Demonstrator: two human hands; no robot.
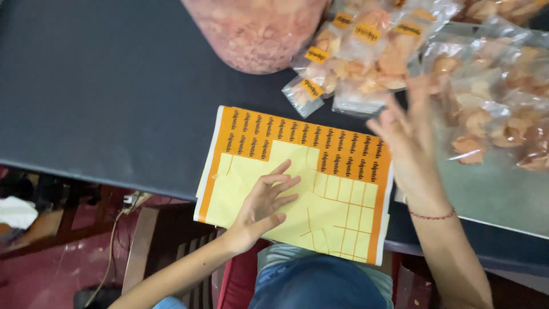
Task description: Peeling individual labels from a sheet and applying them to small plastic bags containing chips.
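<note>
Dark desk (pixel 114 86), near edge: orange-yellow sticker sheet (pixel 343 149), thin, floppy; best peeled at label corner. Left hand (pixel 264 203) flat, fingers spread on it. Right hand (pixel 409 146) open, blurred, by snack packets (pixel 366 63) far right.

A large clear bag of pinkish crackers (pixel 257 31) stands at the far edge of the dark table (pixel 103 86). A metal tray (pixel 497 200) lies to the right. Below the table: red floor (pixel 57 269), white cloth (pixel 16 212), cable (pixel 111 252).

Orange-and-yellow sticker sheet (pixel 297 183), clear snack packets (pixel 366 63) with orange labels, dark table (pixel 103 86)
</note>
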